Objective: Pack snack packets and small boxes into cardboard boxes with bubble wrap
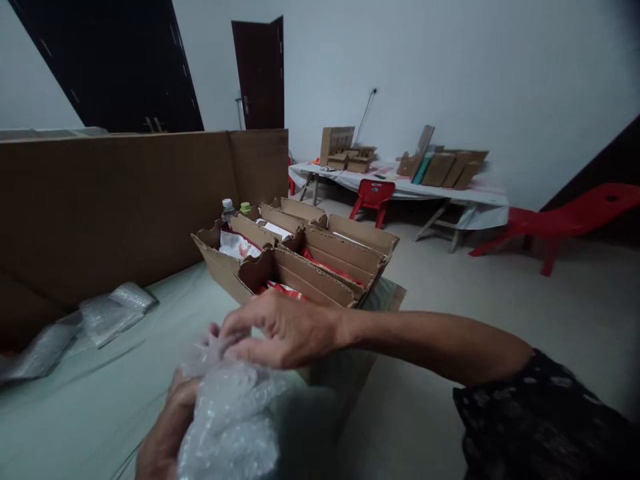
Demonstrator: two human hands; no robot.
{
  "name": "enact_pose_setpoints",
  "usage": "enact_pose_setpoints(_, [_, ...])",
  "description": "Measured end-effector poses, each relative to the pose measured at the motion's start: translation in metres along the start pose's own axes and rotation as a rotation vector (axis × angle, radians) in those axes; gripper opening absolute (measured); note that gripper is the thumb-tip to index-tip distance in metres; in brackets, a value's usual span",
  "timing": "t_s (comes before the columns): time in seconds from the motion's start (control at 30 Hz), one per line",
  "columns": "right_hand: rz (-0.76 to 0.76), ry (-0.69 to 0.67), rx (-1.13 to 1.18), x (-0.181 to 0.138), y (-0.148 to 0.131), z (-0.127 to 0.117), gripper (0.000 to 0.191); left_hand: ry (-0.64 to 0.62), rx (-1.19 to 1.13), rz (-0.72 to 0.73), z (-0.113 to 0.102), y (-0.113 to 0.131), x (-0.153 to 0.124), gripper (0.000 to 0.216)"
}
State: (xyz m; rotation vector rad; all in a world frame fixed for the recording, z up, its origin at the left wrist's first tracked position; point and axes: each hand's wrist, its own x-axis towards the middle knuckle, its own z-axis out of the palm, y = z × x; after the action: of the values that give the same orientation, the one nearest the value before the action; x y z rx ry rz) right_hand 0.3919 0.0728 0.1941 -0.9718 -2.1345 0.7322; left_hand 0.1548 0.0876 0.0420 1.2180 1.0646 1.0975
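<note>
**Clear, crumpled bubble-wrap bundle [230, 413]: handling**

Head view: the right hand [280, 330] fingers pinch the bundle's top and the left hand [165, 433] clasps its side, at the near edge of the pale green worktop [75, 400]. Judged light, soft and slippery, so best gripped by its gathered folds.

The right hand [285, 331] is pinching the top of a bundle of bubble wrap [233, 417], while the left hand [167, 433] is gripping it from below. Just beyond, open cardboard boxes [300, 260] are sitting on the pale table [75, 413], two bottles [235, 210] are standing behind them, and plastic bags [107, 313] are lying at the left.
</note>
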Motion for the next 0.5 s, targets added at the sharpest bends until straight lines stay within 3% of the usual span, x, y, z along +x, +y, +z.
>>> enact_pose_setpoints(0.07, [0.000,-0.018,0.005,0.013,0.008,-0.009,0.016,0.031,0.030,-0.025,0.000,-0.002,0.006,0.083])
enact_pose_setpoints(0.13, [0.128,0.205,-0.134,0.027,0.032,-0.048,0.022,0.043,0.000,-0.067,-0.002,-0.005,0.017,0.088])
enact_pose_setpoints(0.2, [0.386,0.454,-0.443,0.037,0.066,-0.103,0.023,0.029,-0.082,-0.136,0.000,-0.007,0.031,0.099])
enact_pose_setpoints(0.27, [0.672,0.531,-0.713,0.039,0.103,-0.153,0.025,0.005,-0.175,-0.203,0.006,-0.011,0.044,0.109])
enact_pose_setpoints(0.37, [0.865,0.451,-0.794,0.030,0.151,-0.201,0.026,-0.014,-0.251,-0.252,0.022,-0.021,0.059,0.109])
enact_pose_setpoints(0.5, [1.004,0.155,-0.784,0.019,0.196,-0.221,0.032,-0.034,-0.236,-0.261,0.036,-0.037,0.073,0.091])
